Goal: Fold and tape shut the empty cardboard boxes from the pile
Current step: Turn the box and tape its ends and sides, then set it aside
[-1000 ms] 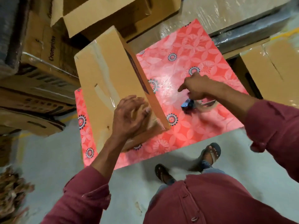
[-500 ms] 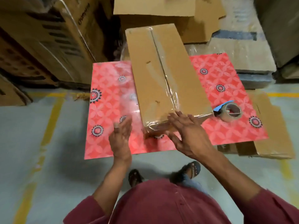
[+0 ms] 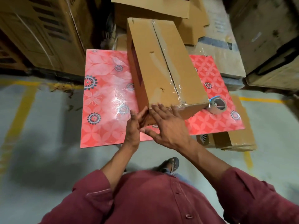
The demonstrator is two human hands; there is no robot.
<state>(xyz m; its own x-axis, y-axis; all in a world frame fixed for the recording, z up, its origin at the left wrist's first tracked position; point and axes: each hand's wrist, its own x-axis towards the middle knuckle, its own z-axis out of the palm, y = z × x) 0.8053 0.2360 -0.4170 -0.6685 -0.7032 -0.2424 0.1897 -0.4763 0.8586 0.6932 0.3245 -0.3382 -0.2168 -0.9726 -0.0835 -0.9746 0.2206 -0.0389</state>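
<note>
A long brown cardboard box [image 3: 163, 67] lies closed on a red floral-patterned board [image 3: 105, 101], its top seam sealed with a strip of clear glossy tape that wrinkles near the end closest to the person; nothing of its inside shows. The left hand [image 3: 135, 125] presses flat, fingers straight, against the box's near left corner. The right hand [image 3: 166, 126] spreads open over the near end, fingertips touching the top edge. A roll of clear tape [image 3: 217, 105] rests just right of the box.
</note>
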